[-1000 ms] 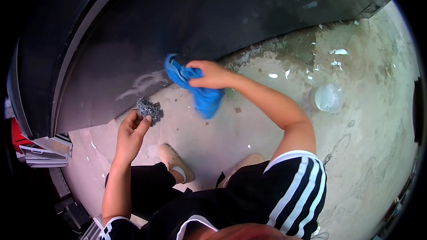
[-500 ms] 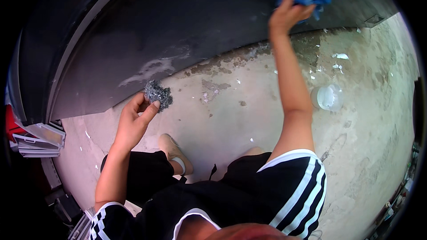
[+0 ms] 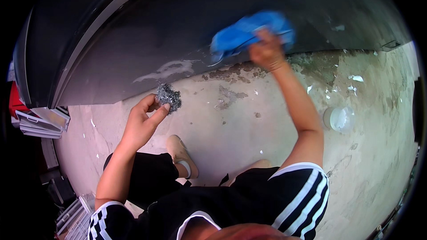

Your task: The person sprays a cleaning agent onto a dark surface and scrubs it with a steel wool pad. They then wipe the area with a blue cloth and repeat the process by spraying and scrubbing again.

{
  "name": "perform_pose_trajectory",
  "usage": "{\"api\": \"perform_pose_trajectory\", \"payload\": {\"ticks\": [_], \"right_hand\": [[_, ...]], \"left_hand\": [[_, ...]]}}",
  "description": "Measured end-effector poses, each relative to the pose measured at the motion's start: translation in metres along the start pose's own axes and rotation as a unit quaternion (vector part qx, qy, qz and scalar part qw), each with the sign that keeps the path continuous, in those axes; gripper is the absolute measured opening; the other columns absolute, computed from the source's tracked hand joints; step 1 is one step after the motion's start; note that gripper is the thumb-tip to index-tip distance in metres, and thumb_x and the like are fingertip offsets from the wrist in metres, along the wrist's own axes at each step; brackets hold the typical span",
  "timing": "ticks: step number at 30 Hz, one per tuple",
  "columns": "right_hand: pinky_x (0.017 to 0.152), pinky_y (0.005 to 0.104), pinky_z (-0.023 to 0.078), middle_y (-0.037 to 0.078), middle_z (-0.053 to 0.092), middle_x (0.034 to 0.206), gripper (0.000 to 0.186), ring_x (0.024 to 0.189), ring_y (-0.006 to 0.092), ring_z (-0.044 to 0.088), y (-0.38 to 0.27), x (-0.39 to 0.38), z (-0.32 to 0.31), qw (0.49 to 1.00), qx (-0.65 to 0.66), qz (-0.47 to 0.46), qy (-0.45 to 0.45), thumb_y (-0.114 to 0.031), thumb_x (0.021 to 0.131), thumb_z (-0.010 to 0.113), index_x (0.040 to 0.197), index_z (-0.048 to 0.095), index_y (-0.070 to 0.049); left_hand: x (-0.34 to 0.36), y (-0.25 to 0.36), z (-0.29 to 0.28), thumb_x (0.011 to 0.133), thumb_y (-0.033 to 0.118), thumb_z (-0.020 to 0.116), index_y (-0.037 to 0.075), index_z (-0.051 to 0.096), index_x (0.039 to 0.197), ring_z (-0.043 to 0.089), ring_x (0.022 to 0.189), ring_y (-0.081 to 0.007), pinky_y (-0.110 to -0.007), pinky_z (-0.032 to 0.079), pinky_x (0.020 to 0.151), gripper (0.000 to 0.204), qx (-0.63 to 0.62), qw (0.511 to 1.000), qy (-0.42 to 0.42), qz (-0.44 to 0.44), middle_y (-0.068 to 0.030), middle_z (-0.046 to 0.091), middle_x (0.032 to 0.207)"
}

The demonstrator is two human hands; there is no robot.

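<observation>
Pinched between the thumb and fingers of my left hand [image 3: 144,122] is a grey steel wool scourer [image 3: 169,98], held just in front of the dark panel's lower edge. My right hand [image 3: 267,51] is stretched forward, smeared by motion, with a blue cloth [image 3: 249,31] in its grip. The cloth lies spread against the dark grey panel [image 3: 147,40]. Whitish residue [image 3: 171,69] streaks the panel's surface to the left of the cloth, above the scourer.
A clear plastic tub [image 3: 340,119] with pale contents stands on the concrete floor [image 3: 222,138] at right. White scraps [image 3: 356,78] lie beyond it. Pale frames [image 3: 42,122] are stacked at the left, beside a red item [image 3: 17,100]. My shoe [image 3: 181,153] is below the panel.
My right hand has swept the blue cloth leftward along the panel, and the cloth has spread out from a bunched shape. My left hand still holds the scourer. The view has shifted slightly.
</observation>
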State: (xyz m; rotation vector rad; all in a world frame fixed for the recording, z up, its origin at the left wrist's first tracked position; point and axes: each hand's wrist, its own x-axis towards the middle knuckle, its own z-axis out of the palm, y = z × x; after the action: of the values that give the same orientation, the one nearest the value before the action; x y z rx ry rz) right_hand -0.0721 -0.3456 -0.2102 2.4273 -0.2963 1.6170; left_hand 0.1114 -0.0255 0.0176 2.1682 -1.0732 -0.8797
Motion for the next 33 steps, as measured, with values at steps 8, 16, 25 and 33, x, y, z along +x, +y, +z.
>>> {"api": "perform_pose_trajectory", "payload": {"ticks": [8,16,25,33], "right_hand": [[0.107,0.0522,0.029,0.025,0.041,0.141,0.061,0.131,0.0381,0.038,0.018,0.132,-0.044,0.956,-0.154,0.118,0.219,-0.058,0.085,0.058,0.123,0.063,-0.011],[0.107,0.0433,0.038,-0.011,0.053,0.139,0.027,0.129,0.0133,0.048,-0.09,0.018,0.081,0.981,0.025,-0.163,-0.101,-0.033,0.087,0.065,0.113,0.068,-0.03],[0.103,0.0413,0.041,0.0,0.059,0.132,0.017,0.124,0.0255,0.053,-0.021,-0.038,0.008,0.939,0.21,0.112,-0.249,-0.025,0.086,0.064,0.101,0.073,-0.022],[0.106,0.0554,0.031,0.025,0.044,0.14,0.049,0.13,0.0437,0.041,0.149,0.06,-0.106,0.939,-0.245,0.124,0.207,-0.039,0.088,0.057,0.124,0.058,-0.005]], "left_hand": [[0.009,-0.018,-0.001,0.094,0.019,0.068,-0.002,0.064,0.1,0.058,0.089,-0.0107,-0.028,0.045,0.087,0.022,0.004,1.0,-0.023,0.011,-0.0027,0.064,0.089],[0.006,-0.01,0.004,0.093,0.021,0.068,-0.002,0.064,0.099,0.059,0.09,-0.0116,-0.029,0.045,0.087,0.024,0.009,0.999,-0.013,0.028,-0.0034,0.065,0.089],[0.006,-0.013,-0.002,0.093,0.021,0.067,-0.001,0.062,0.094,0.057,0.085,-0.0101,-0.028,0.045,0.083,0.023,0.03,0.999,-0.019,0.01,-0.0017,0.063,0.085],[0.012,-0.017,0.003,0.094,0.017,0.066,-0.001,0.059,0.088,0.05,0.077,-0.0056,-0.024,0.042,0.072,0.021,0.034,0.999,-0.009,0.018,0.002,0.057,0.079]]}}
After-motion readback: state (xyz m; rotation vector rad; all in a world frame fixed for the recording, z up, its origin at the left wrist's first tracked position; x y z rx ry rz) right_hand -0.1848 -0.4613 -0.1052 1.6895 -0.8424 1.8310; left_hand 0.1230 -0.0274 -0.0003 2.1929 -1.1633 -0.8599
